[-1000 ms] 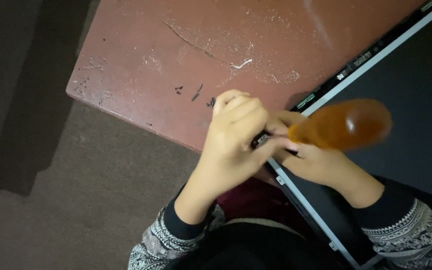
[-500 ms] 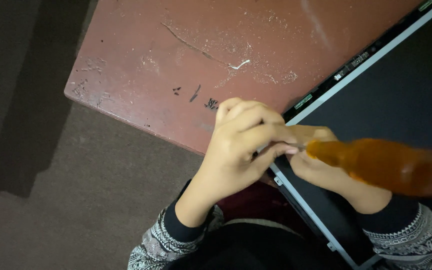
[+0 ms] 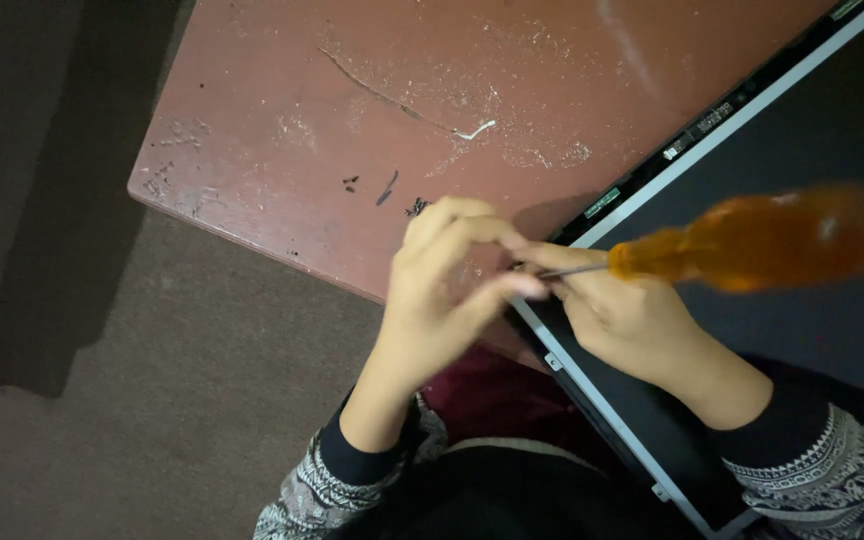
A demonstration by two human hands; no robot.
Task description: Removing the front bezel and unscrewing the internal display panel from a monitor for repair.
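My right hand (image 3: 632, 320) grips a screwdriver by its thin metal shaft. The screwdriver's orange see-through handle (image 3: 762, 240) sticks out to the right, blurred, above a dark flat screen panel (image 3: 812, 120) with a pale metal frame. My left hand (image 3: 442, 290) is curled in from the left. Its thumb and fingertips pinch together at the tip of the shaft, right at the panel's near corner on the table edge. Anything small between the fingers is hidden.
The panel lies on a worn red-brown table (image 3: 282, 90) with scratches and dust. Tiny dark bits (image 3: 352, 183) and a small white scrap (image 3: 477, 128) lie on it. The table's corner (image 3: 137, 185) is at the left, with grey-brown floor (image 3: 152, 380) below.
The orange handle swung down to the right, then back up to nearly level. Both hands stayed together at the panel's corner, shifting only slightly.
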